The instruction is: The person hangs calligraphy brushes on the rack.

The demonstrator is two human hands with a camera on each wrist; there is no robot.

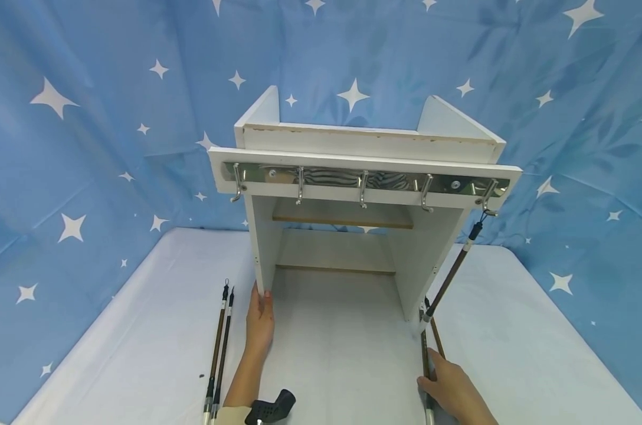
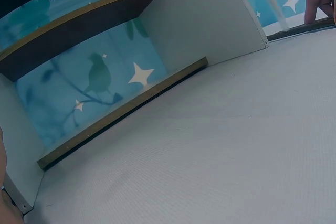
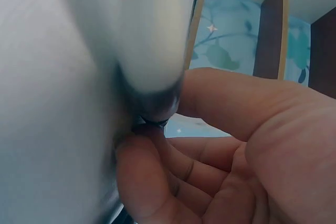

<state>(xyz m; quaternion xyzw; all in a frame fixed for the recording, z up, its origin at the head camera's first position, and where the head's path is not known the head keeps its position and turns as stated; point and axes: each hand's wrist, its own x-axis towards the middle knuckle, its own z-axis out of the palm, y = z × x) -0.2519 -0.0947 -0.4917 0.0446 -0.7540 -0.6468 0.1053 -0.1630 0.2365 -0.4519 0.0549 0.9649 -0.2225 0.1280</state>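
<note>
A white wooden rack (image 1: 363,154) with a row of metal hooks stands on the white table. My left hand (image 1: 260,323) grips the lower front edge of its left side panel (image 1: 258,248), thumb on the inner side. At the far right hook (image 1: 488,198) a calligraphy brush (image 1: 454,268) hangs by its loop, pale tip down, slanting. Below it two more brushes lie on the table beside the right panel. My right hand (image 1: 452,385) pinches one brush (image 1: 424,348); in the right wrist view thumb and fingers close around its pale, thick part (image 3: 155,35). The other brush (image 1: 436,336) lies beside it, partly hidden.
Two long brushes (image 1: 218,348) lie side by side on the table, left of my left forearm, their lower ends out of frame. Two shelf boards (image 1: 342,221) cross the rack's inside. A blue curtain with white stars (image 1: 114,130) hangs behind the table.
</note>
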